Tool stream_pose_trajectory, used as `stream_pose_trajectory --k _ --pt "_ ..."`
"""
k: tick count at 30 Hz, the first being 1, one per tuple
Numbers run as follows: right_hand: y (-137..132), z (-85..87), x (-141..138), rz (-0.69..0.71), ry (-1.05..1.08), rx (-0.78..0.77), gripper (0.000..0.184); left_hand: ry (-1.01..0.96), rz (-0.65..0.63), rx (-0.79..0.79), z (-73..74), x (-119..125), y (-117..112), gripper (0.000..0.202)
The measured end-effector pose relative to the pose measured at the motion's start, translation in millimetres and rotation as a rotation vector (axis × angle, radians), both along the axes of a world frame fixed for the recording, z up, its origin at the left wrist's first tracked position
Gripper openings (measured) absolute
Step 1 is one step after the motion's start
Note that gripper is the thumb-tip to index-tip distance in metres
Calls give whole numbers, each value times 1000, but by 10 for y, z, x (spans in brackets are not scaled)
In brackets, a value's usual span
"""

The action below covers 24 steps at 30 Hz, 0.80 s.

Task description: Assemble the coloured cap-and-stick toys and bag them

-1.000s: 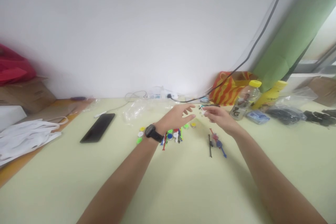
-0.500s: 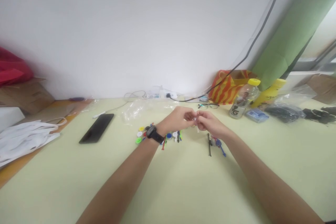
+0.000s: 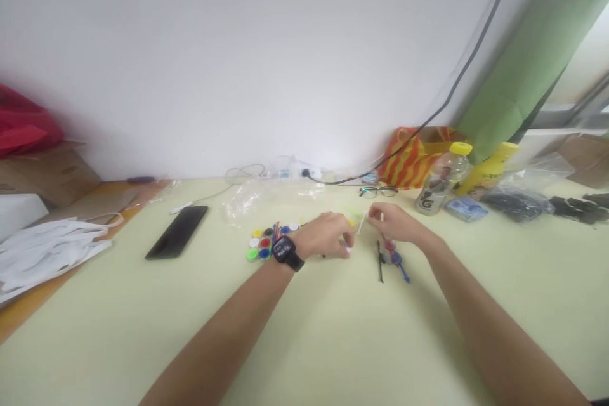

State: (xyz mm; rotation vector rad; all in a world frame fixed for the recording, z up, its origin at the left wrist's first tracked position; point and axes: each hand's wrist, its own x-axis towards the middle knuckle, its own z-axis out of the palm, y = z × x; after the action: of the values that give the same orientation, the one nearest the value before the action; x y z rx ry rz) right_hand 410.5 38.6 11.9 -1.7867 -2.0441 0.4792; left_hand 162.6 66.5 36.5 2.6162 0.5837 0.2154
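Note:
My left hand [image 3: 328, 235], with a black watch [image 3: 287, 251] on its wrist, is low over the table with fingers curled down. A small whitish bit shows at its fingertips; its kind is hidden. To the right, my right hand [image 3: 397, 222] is closed in a pinch on a thin white plastic stick [image 3: 362, 222]. Small round discs in several colours, among them a red disc [image 3: 265, 243] and a green disc [image 3: 252, 255], lie left of my left wrist. Below my right hand are a black stick [image 3: 380, 266] and a blue arrow-tipped stick [image 3: 403, 268].
A black phone [image 3: 177, 233] lies at left, near white straps [image 3: 52, 250]. Behind the hands are clear plastic wrap [image 3: 247, 200] and glasses [image 3: 379, 191]. At right stand a yellow-capped bottle [image 3: 436, 181], a yellow bottle [image 3: 490, 170] and a striped bag [image 3: 404, 158].
My hands, together at the fingertips before, have come apart. The left has moved down and slightly left toward the table; the right has shifted a little to the right.

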Motion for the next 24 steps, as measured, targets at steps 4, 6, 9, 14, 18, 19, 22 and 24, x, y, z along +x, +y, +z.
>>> stream_pose_trajectory --k 4,6,9,14,18,19,22,24 --pt "-118 199 196 11 -64 -218 23 -58 13 55 -9 -94 111 9" --pt "-170 258 273 -14 -110 -350 28 -63 25 86 -15 -138 168 8" --pt "-212 311 318 10 -102 -474 29 -58 51 107 -38 -188 238 6" --pt "-212 362 267 64 -8 -469 21 -48 97 112 -85 -219 278 16" --pt "-200 378 252 -7 77 -380 25 -22 127 142 -84 -191 251 24" --pt "-196 381 254 -15 105 -371 26 -10 134 151 -78 -180 242 24" --pt "-185 386 257 -17 158 -366 27 16 165 189 -62 -144 211 27" --pt "-177 374 248 -19 174 -369 25 4 171 215 -66 -121 185 32"
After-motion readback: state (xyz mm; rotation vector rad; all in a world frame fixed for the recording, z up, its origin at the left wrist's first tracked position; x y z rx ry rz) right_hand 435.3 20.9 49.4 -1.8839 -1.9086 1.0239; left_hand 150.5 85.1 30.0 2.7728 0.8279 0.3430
